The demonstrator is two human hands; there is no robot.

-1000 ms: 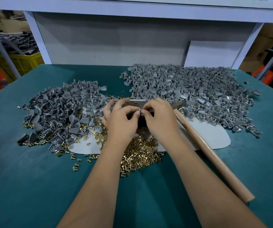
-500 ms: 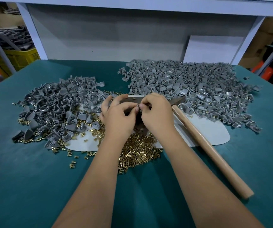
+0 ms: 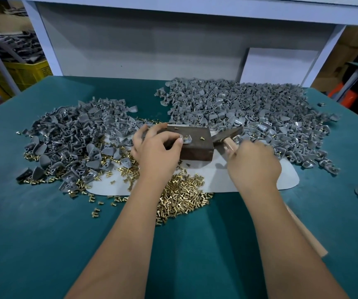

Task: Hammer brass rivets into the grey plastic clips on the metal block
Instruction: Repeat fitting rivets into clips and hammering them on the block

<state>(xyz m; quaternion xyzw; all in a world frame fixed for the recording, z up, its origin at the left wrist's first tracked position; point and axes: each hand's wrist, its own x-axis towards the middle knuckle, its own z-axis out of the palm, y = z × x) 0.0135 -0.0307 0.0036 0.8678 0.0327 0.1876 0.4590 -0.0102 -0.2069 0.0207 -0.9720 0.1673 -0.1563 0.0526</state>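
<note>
Nearest our edge of the green worktop (image 3: 44, 244) lay the loose heap of brass rivets (image 3: 182, 199), spilling onto a white mat (image 3: 216, 180). Just beyond it our left hand (image 3: 158, 152) rested on the metal block (image 3: 195, 145), thumb and forefinger pinching a grey plastic clip (image 3: 185, 140) flat on the block's top face, a rivet standing in it; a spare rivet (image 3: 201, 138) lay just beside. Our right hand (image 3: 253, 162) was blurred, its fingers curled round the wooden handle of the hammer (image 3: 227, 137), whose head lay low at the block's right side. To strike well, we judged we should keep the clip seated flat and the rivet upright, hold our fingertips clear of the rivet head, and bring the hammer face down squarely with a short, light blow, since a slanted hit could bend the rivet or kick the clip away. Farther off, one pile of grey clips (image 3: 76, 137) spread toward the left edge and a larger pile (image 3: 249, 108) toward the far right corner.
</note>
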